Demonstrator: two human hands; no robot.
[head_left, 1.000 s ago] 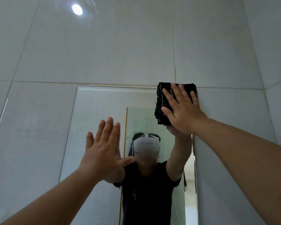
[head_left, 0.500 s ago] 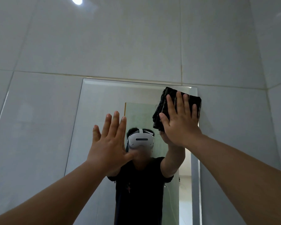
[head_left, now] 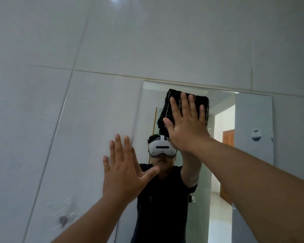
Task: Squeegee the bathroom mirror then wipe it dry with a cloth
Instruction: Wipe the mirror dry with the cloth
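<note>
The mirror [head_left: 249, 116] hangs on a grey tiled wall, with its top edge just below a grout line. My right hand [head_left: 186, 127] lies flat, fingers spread, pressing a folded dark cloth [head_left: 171, 98] against the glass in the mirror's upper left part. My left hand [head_left: 125, 172] is open and flat with its fingers spread. It rests over the mirror's left edge, fingers on the tile and thumb over the glass, and holds nothing. No squeegee is in view.
The tiled wall [head_left: 42, 120] fills the left and top of the view. A small round hook [head_left: 62, 220] sits on the tile at lower left. The glass reflects a person, a doorway and a round white object [head_left: 256, 135].
My right hand has slid the cloth left along the top of the mirror, away from its upper right corner. My left hand has shifted from the glass to the mirror's left edge.
</note>
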